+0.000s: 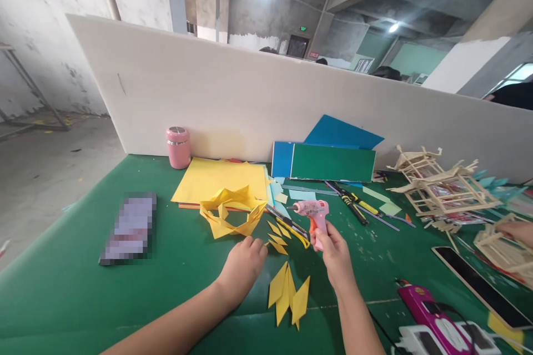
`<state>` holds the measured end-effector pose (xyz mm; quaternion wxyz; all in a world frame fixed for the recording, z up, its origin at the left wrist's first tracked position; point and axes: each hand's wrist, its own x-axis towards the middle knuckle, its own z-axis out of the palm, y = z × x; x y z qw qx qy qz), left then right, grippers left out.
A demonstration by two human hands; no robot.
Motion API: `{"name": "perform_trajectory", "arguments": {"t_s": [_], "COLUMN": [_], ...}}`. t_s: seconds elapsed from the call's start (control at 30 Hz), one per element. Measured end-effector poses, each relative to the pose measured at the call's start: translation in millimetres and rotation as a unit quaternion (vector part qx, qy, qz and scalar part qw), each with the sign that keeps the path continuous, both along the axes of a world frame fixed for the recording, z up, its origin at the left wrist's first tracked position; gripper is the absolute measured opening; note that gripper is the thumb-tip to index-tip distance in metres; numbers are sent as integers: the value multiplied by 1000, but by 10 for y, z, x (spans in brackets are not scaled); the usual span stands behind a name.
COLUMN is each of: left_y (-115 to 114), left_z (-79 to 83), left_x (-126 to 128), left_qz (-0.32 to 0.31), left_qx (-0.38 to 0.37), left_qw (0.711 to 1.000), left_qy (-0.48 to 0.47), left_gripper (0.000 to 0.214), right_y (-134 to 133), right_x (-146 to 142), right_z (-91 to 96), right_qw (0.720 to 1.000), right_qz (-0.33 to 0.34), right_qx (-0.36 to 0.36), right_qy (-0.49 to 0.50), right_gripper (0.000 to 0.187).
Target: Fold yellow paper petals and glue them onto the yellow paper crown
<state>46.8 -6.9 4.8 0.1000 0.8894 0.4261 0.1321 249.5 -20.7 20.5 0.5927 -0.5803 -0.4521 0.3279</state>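
My right hand [336, 245] grips a pink hot glue gun [310, 212] by its handle; the nozzle points left. My left hand [245, 260] is closed with its fingertips pressed together, just in front of a folded yellow paper crown [227, 230]. What those fingers hold, if anything, is hidden. Small yellow paper diamonds [278, 240] lie between my hands. Nearer to me is a group of larger folded yellow paper pieces [287, 294]. A yellow-and-black utility knife [295, 228] lies behind the small diamonds.
Yellow paper sheets [220, 175], a pink flask [178, 147] and a blurred-out flat object [131, 227] are on the left. Stick models [449, 188], a phone [478, 283] and a power strip [437, 316] stand or lie right. Another person's hand [516, 231] touches a model. A white partition [250, 89] bounds the table's back.
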Motion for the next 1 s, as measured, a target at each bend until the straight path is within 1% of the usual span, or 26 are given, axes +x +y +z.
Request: {"name": "perform_trajectory", "arguments": {"t_s": [0.17,0.23,0.37,0.43,0.5,0.57,0.63,0.7,0.77,0.83,0.93,1.0], "left_y": [-96,-147,-217,-221,-209,-194,-184,-183,-185,-182,-154,-122], "left_z": [83,127,188,197,208,237,284,339,388,420,429,412], "left_x": [-138,-230,-388,-431,-454,-469,-484,-500,-518,-538,-572,-591], "left_qz": [20,21,32,55,81,98,108,117,131,149,183,204], "left_qx": [-19,-25,-26,-31,-48,-91,-147,-181,-182,-171,-161,-169], "left_qw": [997,994,984,968,939,909,879,858,848,844,831,812], "left_qy": [-73,-105,-172,-245,-331,-395,-440,-467,-480,-486,-500,-520], "left_gripper": [32,27,29,28,22,14,7,6,8,11,12,9], "right_y": [-64,-101,-174,-205,-228,-241,-248,-253,-255,-254,-243,-234], "right_x": [-1,-29,-112,-142,-157,-161,-170,-194,-233,-271,-302,-306], "right_z": [-41,-13,65,80,72,54,48,63,92,114,108,85], "right_qw": [998,996,990,984,979,976,970,960,952,950,959,962], "right_qz": [48,78,125,157,177,189,216,254,284,293,261,242], "right_qx": [-16,-26,-40,-47,-55,-66,-74,-73,-70,-68,-33,-4], "right_qy": [-28,-38,-51,-71,-81,-82,-87,-91,-87,-88,-105,-123], "right_gripper": [34,32,28,26,27,28,29,31,33,36,41,46]}}
